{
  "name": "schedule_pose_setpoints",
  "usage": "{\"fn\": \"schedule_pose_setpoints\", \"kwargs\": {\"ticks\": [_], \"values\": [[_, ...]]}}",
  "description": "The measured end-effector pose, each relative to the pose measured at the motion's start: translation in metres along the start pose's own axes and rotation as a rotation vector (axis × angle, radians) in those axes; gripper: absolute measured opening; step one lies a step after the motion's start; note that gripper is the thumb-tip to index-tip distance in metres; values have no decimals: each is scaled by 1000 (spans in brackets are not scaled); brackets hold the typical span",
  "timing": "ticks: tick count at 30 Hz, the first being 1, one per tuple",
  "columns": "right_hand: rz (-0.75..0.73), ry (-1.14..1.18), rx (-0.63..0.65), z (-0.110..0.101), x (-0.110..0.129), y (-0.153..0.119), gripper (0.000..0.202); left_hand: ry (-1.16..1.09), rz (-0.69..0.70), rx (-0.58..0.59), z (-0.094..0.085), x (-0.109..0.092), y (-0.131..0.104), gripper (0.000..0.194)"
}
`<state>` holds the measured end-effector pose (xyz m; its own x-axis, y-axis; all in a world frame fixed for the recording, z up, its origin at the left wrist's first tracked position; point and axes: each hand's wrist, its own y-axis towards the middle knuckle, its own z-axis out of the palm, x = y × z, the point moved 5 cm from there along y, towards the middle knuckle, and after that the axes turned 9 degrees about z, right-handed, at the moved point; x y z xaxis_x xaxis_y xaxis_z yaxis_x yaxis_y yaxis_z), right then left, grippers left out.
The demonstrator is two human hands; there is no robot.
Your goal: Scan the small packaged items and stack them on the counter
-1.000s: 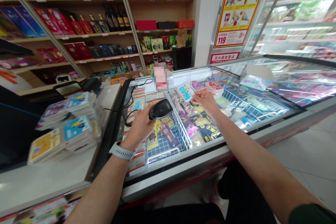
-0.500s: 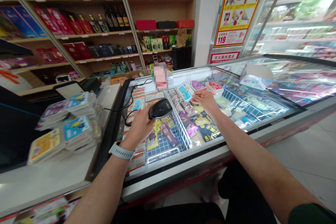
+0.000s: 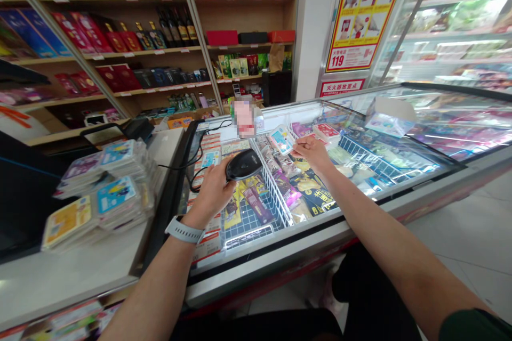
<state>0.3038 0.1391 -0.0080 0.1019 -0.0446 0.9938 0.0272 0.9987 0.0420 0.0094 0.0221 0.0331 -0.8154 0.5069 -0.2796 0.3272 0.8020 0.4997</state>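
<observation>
My left hand (image 3: 214, 189) is wrapped round a black barcode scanner (image 3: 244, 164) with a cable, held above the glass freezer top. A grey watch band circles that wrist. Further right, my right hand (image 3: 311, 152) pinches the corner of a flat white-and-blue pack (image 3: 282, 139), which is tilted toward the scanner's side. Just behind my right fingers lies a red-and-white pack (image 3: 326, 131). Another blue-and-white pack (image 3: 211, 157) rests on the glass, partly behind my left hand.
Stacks of similar packs (image 3: 116, 194) stand on the white counter (image 3: 86, 272) at left. Beneath the glass, wire baskets (image 3: 276, 192) hold wrapped frozen goods. An open cardboard box (image 3: 390, 117) sits on the freezer at right. Shelves of boxes and bottles line the back.
The pack in my right hand has tilted slightly, with more glare on its face. My left hand and the scanner have shifted a touch to the left.
</observation>
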Motion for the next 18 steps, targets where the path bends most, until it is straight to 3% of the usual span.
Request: {"fn": "schedule_pose_setpoints", "kwargs": {"ticks": [18], "values": [[10, 39, 0, -1, -2, 2, 46, 43, -16, 24, -1, -5, 0, 59]]}}
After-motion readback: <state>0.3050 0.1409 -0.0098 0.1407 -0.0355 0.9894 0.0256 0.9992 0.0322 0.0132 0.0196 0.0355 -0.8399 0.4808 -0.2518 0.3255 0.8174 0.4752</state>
